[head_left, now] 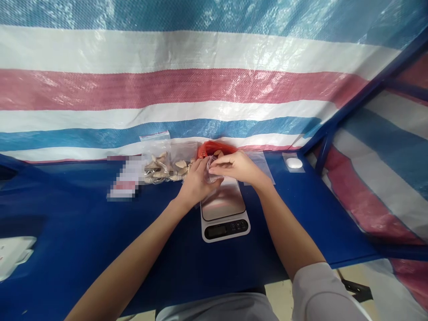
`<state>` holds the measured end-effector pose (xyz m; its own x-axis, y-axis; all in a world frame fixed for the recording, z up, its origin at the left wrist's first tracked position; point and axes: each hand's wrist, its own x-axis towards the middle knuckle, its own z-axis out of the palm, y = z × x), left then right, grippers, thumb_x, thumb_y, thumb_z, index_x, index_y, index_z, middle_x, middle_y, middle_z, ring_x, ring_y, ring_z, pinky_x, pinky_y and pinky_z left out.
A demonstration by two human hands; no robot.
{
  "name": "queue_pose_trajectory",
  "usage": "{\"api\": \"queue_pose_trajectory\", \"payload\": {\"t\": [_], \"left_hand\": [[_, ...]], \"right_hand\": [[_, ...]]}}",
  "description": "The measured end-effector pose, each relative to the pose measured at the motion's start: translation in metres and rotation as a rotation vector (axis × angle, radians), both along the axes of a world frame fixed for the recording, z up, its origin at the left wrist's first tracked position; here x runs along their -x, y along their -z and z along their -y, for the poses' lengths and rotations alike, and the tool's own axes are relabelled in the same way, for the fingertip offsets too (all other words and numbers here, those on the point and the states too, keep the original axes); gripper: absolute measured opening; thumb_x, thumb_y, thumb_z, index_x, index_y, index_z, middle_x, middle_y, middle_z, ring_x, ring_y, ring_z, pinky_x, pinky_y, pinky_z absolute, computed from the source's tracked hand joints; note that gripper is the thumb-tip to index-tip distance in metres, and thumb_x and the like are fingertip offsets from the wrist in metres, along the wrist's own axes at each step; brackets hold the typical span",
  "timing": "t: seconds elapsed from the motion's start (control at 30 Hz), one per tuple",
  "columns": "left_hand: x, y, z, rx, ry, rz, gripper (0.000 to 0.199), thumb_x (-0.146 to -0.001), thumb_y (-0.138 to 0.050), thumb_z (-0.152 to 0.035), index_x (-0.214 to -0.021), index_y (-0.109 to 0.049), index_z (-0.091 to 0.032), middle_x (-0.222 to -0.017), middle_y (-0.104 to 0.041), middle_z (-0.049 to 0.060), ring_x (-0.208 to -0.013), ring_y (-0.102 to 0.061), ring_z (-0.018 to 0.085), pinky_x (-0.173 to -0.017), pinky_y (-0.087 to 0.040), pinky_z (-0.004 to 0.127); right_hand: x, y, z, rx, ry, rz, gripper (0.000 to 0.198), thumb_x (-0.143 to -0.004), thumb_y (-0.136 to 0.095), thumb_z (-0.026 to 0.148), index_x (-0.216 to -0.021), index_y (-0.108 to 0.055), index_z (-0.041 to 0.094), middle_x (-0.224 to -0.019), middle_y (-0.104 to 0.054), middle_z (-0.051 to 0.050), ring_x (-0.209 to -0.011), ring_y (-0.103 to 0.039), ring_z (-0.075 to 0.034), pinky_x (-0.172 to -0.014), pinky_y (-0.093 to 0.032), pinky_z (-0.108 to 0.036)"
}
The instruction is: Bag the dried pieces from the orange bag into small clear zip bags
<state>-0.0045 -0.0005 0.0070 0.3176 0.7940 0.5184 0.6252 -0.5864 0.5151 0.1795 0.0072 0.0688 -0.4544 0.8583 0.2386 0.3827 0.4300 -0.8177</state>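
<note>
Above the kitchen scale, my left hand is closed around a clear plastic bag. The fingers of my right hand pinch together at the bag's upper part; whether they also hold a small piece is hidden. Just behind my hands lies an open red plastic bag with pale brown dried slices in it. To the left of my left hand, clear zip bags hold similar dried slices. Part of the scale's silver plate is covered by my hands, and its display looks dark.
A flat clear bag lies right of the scale, and a round white item on clear plastic sits farther right. A blurred-out paper and a white plastic object are at left. Striped sheeting backs the blue table.
</note>
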Motion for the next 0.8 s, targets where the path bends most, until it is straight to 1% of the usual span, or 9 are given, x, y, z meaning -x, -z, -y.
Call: {"api": "queue_pose_trajectory", "payload": {"t": [0.07, 0.13, 0.23, 0.3, 0.47, 0.57, 0.67, 0.73, 0.8], "left_hand": [[0.001, 0.001, 0.000, 0.002, 0.005, -0.009, 0.062, -0.077, -0.074, -0.030, -0.133, -0.050, -0.018, -0.118, -0.065, 0.012, -0.111, -0.063, 0.031, -0.099, -0.053, 0.049], [0.002, 0.001, 0.000, 0.021, 0.005, -0.027, 0.067, -0.076, -0.076, -0.031, -0.136, -0.048, -0.019, -0.121, -0.065, 0.012, -0.113, -0.063, 0.031, -0.101, -0.051, 0.051], [0.002, -0.001, 0.000, 0.030, 0.008, -0.032, 0.079, -0.075, -0.079, -0.036, -0.143, -0.042, -0.018, -0.130, -0.062, 0.014, -0.121, -0.060, 0.033, -0.105, -0.049, 0.052], [0.002, -0.002, 0.001, 0.018, 0.016, -0.007, 0.081, -0.075, -0.079, -0.039, -0.144, -0.041, -0.018, -0.133, -0.061, 0.015, -0.123, -0.059, 0.033, -0.106, -0.049, 0.051], [0.003, -0.006, 0.001, 0.018, 0.004, 0.050, 0.058, -0.081, -0.073, -0.037, -0.133, -0.053, -0.018, -0.123, -0.066, 0.012, -0.114, -0.065, 0.028, -0.100, -0.054, 0.045], [0.006, -0.007, 0.000, 0.038, -0.030, 0.070, 0.056, -0.080, -0.073, -0.039, -0.130, -0.056, -0.019, -0.122, -0.068, 0.012, -0.113, -0.066, 0.028, -0.098, -0.055, 0.045], [0.009, -0.008, -0.002, 0.036, -0.055, 0.086, 0.054, -0.080, -0.073, -0.040, -0.129, -0.058, -0.020, -0.119, -0.070, 0.010, -0.106, -0.069, 0.027, -0.096, -0.057, 0.043], [0.012, -0.010, -0.004, 0.031, -0.067, 0.100, 0.053, -0.081, -0.072, -0.041, -0.127, -0.059, -0.020, -0.115, -0.071, 0.009, -0.103, -0.070, 0.026, -0.093, -0.058, 0.042], [0.014, -0.011, -0.005, 0.029, -0.072, 0.111, 0.052, -0.081, -0.072, -0.043, -0.127, -0.060, -0.020, -0.114, -0.071, 0.008, -0.103, -0.070, 0.027, -0.092, -0.058, 0.042]], "right_hand": [[0.003, 0.000, -0.001, -0.022, -0.003, 0.082, 0.012, -0.083, -0.073, 0.030, -0.082, -0.081, 0.020, -0.074, -0.073, 0.000, -0.069, -0.063, -0.014, -0.067, -0.049, -0.027], [0.004, 0.000, -0.002, -0.029, 0.001, 0.101, 0.012, -0.084, -0.072, 0.026, -0.078, -0.080, 0.020, -0.071, -0.071, 0.001, -0.068, -0.061, -0.014, -0.065, -0.046, -0.027], [0.005, 0.003, -0.003, -0.010, -0.004, 0.037, 0.013, -0.083, -0.071, 0.027, -0.077, -0.079, 0.019, -0.073, -0.072, 0.000, -0.072, -0.062, -0.015, -0.068, -0.047, -0.027], [0.007, 0.005, -0.003, 0.015, -0.003, -0.014, 0.013, -0.082, -0.073, 0.029, -0.078, -0.079, 0.019, -0.077, -0.073, -0.001, -0.077, -0.064, -0.017, -0.070, -0.050, -0.028], [0.002, 0.008, -0.004, 0.086, -0.013, -0.114, 0.019, -0.082, -0.073, 0.036, -0.091, -0.080, 0.020, -0.088, -0.077, -0.003, -0.086, -0.070, -0.020, -0.080, -0.055, -0.031], [-0.012, 0.009, -0.009, 0.056, 0.049, -0.144, 0.023, -0.085, -0.072, 0.038, -0.098, -0.080, 0.022, -0.096, -0.078, -0.003, -0.090, -0.072, -0.021, -0.086, -0.056, -0.034], [-0.027, 0.015, -0.017, -0.010, 0.174, -0.024, 0.018, -0.087, -0.068, 0.032, -0.099, -0.080, 0.024, -0.104, -0.079, -0.003, -0.098, -0.073, -0.022, -0.093, -0.055, -0.035], [-0.031, 0.021, -0.023, -0.068, 0.233, 0.142, 0.018, -0.089, -0.066, 0.029, -0.100, -0.080, 0.026, -0.106, -0.079, -0.002, -0.098, -0.073, -0.022, -0.094, -0.054, -0.036], [-0.030, 0.027, -0.030, -0.110, 0.257, 0.326, 0.021, -0.089, -0.064, 0.027, -0.104, -0.080, 0.027, -0.107, -0.078, -0.002, -0.098, -0.073, -0.024, -0.093, -0.053, -0.038]]}}
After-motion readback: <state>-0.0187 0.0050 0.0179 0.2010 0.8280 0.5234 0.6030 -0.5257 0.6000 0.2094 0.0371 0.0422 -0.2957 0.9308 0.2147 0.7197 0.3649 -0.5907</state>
